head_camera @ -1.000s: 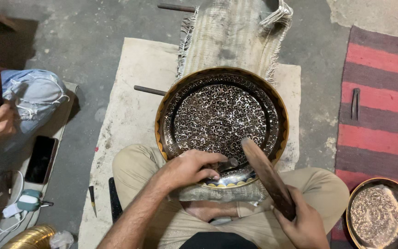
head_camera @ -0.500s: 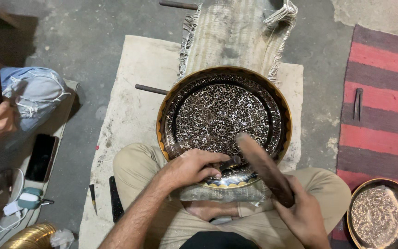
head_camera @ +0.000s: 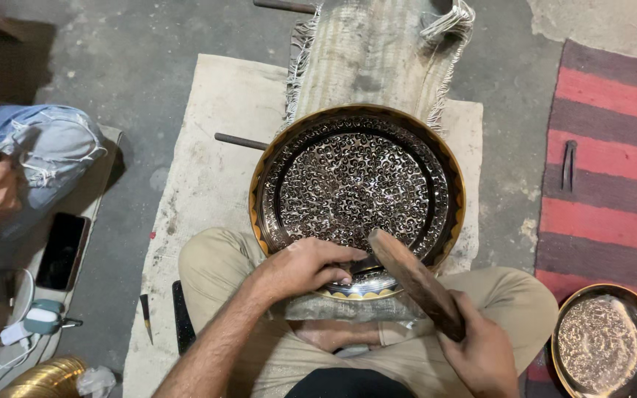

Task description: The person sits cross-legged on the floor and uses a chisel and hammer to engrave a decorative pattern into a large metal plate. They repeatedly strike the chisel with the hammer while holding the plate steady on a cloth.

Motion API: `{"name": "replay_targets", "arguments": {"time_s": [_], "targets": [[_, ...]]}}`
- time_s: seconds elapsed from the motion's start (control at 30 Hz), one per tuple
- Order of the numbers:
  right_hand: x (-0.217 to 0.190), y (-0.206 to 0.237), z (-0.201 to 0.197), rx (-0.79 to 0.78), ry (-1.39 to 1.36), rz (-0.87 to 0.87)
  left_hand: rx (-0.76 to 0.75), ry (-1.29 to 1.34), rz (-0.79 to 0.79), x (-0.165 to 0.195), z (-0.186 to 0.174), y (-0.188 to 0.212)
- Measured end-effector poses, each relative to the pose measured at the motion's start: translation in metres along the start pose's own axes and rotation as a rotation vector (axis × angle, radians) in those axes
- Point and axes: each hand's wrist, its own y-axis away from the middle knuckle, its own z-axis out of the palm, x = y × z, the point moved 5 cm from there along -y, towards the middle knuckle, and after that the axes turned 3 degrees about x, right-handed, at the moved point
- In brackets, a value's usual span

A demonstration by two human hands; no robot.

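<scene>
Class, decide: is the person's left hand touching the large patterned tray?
Touching. The head view shows the left hand lying flat on the large patterned tray at its near rim.

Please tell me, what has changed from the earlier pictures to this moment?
The wooden mallet in the right hand has swung down: its head, raised a second ago, now sits by the left hand at the near rim of the engraved tray. The left hand stays pressed on that rim, its fingers curled; whether they hold a small tool cannot be seen. The tray and the phone have not moved.
</scene>
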Motion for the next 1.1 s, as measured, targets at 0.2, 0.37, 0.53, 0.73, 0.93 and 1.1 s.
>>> {"name": "replay_targets", "arguments": {"time_s": [0.2, 0.37, 0.53, 0.73, 0.93, 1.1], "targets": [[0.013, 0.005, 0.009, -0.022, 0.094, 0.107, 0.000, -0.008, 0.027, -0.002, 0.000, 0.000], [0.015, 0.007, 0.012, -0.005, 0.316, -0.013, -0.003, -0.003, 0.034, -0.004, 0.003, 0.000], [0.010, 0.010, 0.015, 0.096, 0.145, -0.124, -0.005, 0.000, 0.046, -0.006, 0.004, 0.000], [0.011, 0.011, 0.013, 0.108, 0.095, 0.005, -0.002, 0.006, 0.064, -0.004, 0.001, 0.001], [0.014, 0.011, 0.008, 0.095, 0.111, 0.078, -0.029, 0.001, 0.021, -0.002, 0.001, 0.000], [0.002, 0.008, -0.003, 0.088, 0.051, -0.003, -0.055, 0.000, -0.017, -0.002, 0.000, 0.002]]}}
